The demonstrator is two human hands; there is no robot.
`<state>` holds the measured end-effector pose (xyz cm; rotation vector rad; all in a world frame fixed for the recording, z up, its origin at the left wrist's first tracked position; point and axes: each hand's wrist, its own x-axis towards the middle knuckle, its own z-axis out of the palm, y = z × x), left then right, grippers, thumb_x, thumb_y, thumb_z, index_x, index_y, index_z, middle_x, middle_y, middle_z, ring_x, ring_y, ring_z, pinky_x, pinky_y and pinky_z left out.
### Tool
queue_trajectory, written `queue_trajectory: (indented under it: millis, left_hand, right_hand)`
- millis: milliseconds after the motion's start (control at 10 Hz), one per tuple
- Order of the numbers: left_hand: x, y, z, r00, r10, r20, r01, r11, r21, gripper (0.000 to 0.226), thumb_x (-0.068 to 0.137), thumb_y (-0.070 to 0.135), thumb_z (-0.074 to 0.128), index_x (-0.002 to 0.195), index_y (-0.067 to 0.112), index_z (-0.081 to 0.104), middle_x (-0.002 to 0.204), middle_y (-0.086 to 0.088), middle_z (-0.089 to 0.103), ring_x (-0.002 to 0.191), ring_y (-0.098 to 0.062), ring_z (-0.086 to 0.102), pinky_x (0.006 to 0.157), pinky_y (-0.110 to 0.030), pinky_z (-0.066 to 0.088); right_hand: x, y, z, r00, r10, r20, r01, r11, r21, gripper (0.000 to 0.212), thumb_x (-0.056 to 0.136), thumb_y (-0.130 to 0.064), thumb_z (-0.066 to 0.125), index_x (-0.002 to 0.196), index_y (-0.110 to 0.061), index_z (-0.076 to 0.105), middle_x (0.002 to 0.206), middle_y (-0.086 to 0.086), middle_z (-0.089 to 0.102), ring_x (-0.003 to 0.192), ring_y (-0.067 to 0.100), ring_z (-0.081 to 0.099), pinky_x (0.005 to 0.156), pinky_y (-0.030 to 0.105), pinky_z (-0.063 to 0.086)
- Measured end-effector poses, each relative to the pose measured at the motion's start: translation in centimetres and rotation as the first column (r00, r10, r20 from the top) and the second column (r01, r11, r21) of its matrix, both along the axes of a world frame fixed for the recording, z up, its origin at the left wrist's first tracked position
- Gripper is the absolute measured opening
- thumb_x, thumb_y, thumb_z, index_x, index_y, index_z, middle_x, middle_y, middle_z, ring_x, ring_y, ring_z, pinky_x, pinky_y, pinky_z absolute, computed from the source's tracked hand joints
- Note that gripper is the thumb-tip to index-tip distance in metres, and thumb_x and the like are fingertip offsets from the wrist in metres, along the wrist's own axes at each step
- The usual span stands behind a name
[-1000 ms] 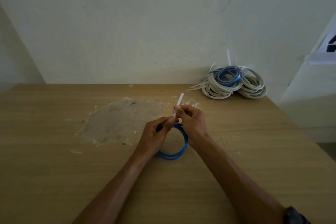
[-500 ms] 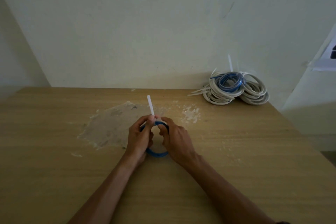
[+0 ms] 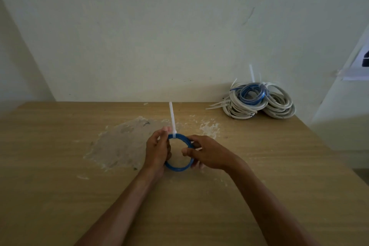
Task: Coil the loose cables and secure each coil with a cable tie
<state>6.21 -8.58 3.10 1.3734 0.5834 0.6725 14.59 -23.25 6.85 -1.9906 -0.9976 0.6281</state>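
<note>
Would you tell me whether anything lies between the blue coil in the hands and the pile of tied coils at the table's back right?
Nothing visible does. Between the blue coil, held by left hand and right hand, and the pile of tied coils lies only table with white flecks.

I'm standing in what seems a bare workroom rather than a home. A scuffed, pale wall (image 3: 159, 36) is closing in behind a worn wooden table (image 3: 60, 195), its top flaking in a whitish scraped patch (image 3: 123, 142). Tied cable coils (image 3: 259, 102) are lying heaped in the far corner, and a printed sheet (image 3: 357, 70) is hanging taped to the side wall.
</note>
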Motion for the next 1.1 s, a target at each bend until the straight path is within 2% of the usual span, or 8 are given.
queue_trajectory:
  millis: [200,400,500,600,700,900,1000,1100]
  left_hand:
    - [5.4,-1.3,0.6,0.999,0.028,0.026,-0.025,0.993,-0.114,0.035,0.109,0.031,0.042,0.101,0.007,0.066,0.059,0.0,0.043,0.045,-0.009,0.04,0.043,-0.024,0.039]
    - [10.0,-2.0,1.5,0.975,-0.208,0.081,0.203,0.977,0.066,0.035,0.108,0.039,0.042,0.095,0.019,0.068,0.072,0.0,0.06,0.069,-0.017,0.06,0.069,-0.032,0.055]
    - [10.8,-2.0,-0.3,0.959,-0.24,-0.154,0.284,0.842,0.458,0.035,0.103,0.062,0.033,0.116,0.041,0.057,0.116,0.019,0.057,0.11,0.002,0.054,0.1,-0.034,0.04]
    - [10.0,-1.6,-2.6,0.854,0.003,-0.521,0.475,0.404,0.781,0.089,0.087,0.072,0.002,0.155,0.026,0.037,0.162,0.003,0.033,0.151,-0.019,0.026,0.122,-0.044,0.018]
    - [9.5,-2.0,-2.9,0.773,0.089,-0.628,0.597,0.23,0.768,0.097,0.079,0.071,-0.005,0.156,0.029,0.035,0.167,0.002,0.024,0.154,-0.022,0.018,0.123,-0.05,0.011]
    - [9.1,-2.1,-2.3,0.76,0.07,-0.646,0.616,0.241,0.75,0.063,0.103,0.06,0.03,0.159,0.03,0.03,0.169,0.002,0.017,0.156,-0.022,0.013,0.125,-0.05,0.007]
    - [9.1,-2.2,-2.3,0.773,0.055,-0.632,0.6,0.257,0.757,0.063,0.103,0.06,0.031,0.159,0.03,0.029,0.169,0.001,0.018,0.156,-0.023,0.012,0.125,-0.05,0.007]
    - [9.0,-2.2,-2.3,0.77,0.056,-0.635,0.603,0.259,0.754,0.064,0.103,0.06,0.031,0.159,0.03,0.029,0.169,0.0,0.018,0.156,-0.023,0.012,0.125,-0.05,0.007]
  right_hand:
    - [2.0,-0.8,0.0,0.883,-0.406,-0.237,0.452,0.871,0.191,0.023,0.094,-0.03,0.071,0.103,-0.009,0.067,0.082,0.004,0.076,0.068,0.011,0.073,0.061,0.021,0.058]
    - [5.3,-4.8,0.5,0.876,-0.408,-0.259,0.478,0.808,0.345,0.02,0.089,-0.016,0.076,0.107,-0.009,0.071,0.087,0.01,0.077,0.082,0.023,0.075,0.074,0.029,0.062]
    - [7.4,-6.4,0.9,0.815,-0.52,-0.255,0.576,0.682,0.451,0.014,0.089,-0.009,0.075,0.1,-0.017,0.072,0.082,0.007,0.077,0.076,0.018,0.074,0.072,0.03,0.062]
    - [11.4,-7.8,2.5,0.708,-0.654,-0.266,0.675,0.517,0.526,0.014,0.086,-0.013,0.08,0.094,-0.018,0.07,0.075,0.001,0.076,0.066,0.012,0.072,0.065,0.026,0.059]
    - [14.9,-7.9,4.8,0.585,-0.769,-0.258,0.746,0.385,0.544,0.016,0.083,-0.019,0.083,0.086,-0.019,0.068,0.071,0.0,0.075,0.062,0.014,0.073,0.064,0.03,0.059]
    - [18.3,-6.7,4.7,0.406,-0.913,-0.037,0.797,0.334,0.503,0.019,0.081,-0.031,0.082,0.077,-0.019,0.067,0.068,0.0,0.07,0.078,0.017,0.072,0.087,0.033,0.054]
    - [18.3,-6.6,4.8,0.354,-0.933,-0.06,0.837,0.287,0.466,0.053,0.079,-0.027,0.085,0.119,-0.004,0.058,0.089,0.002,0.065,0.09,0.012,0.055,0.078,0.015,0.034]
    - [17.6,-6.7,5.0,0.34,-0.939,-0.052,0.831,0.274,0.485,0.04,0.08,-0.022,0.084,0.106,-0.003,0.06,0.091,0.006,0.06,0.087,0.018,0.053,0.068,0.014,0.029]
